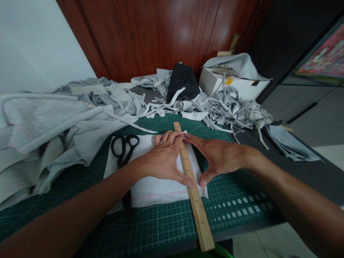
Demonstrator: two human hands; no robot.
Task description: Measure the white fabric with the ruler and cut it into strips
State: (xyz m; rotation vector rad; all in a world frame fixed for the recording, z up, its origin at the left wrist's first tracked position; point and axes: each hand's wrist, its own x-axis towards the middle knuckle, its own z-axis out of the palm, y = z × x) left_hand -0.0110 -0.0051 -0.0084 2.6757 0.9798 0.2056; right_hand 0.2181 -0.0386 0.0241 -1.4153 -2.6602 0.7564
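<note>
Head view: ruler point(199, 215) across white cloth point(158, 191), under the left hand's point(167, 160) thumb and fingertips.
Left hand splayed; right hand point(221, 156) wide open, touching the cloth's edge. Uneven pressure could swing the ruler askew.

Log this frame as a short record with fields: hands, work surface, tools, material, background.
Left hand: spread over the cloth, thumb and fingers on the ruler
Right hand: at the cloth's right edge, thumb and fingers apart
Material: white cloth, lying flat, pinkish line near its lower edge
Tools: wooden ruler lengthwise across the cloth's right side; black scissors on its left side, partly hidden by the left forearm
Surface: green gridded cutting mat
Background: grey fabric heaped left, white box, reddish-brown door
</note>
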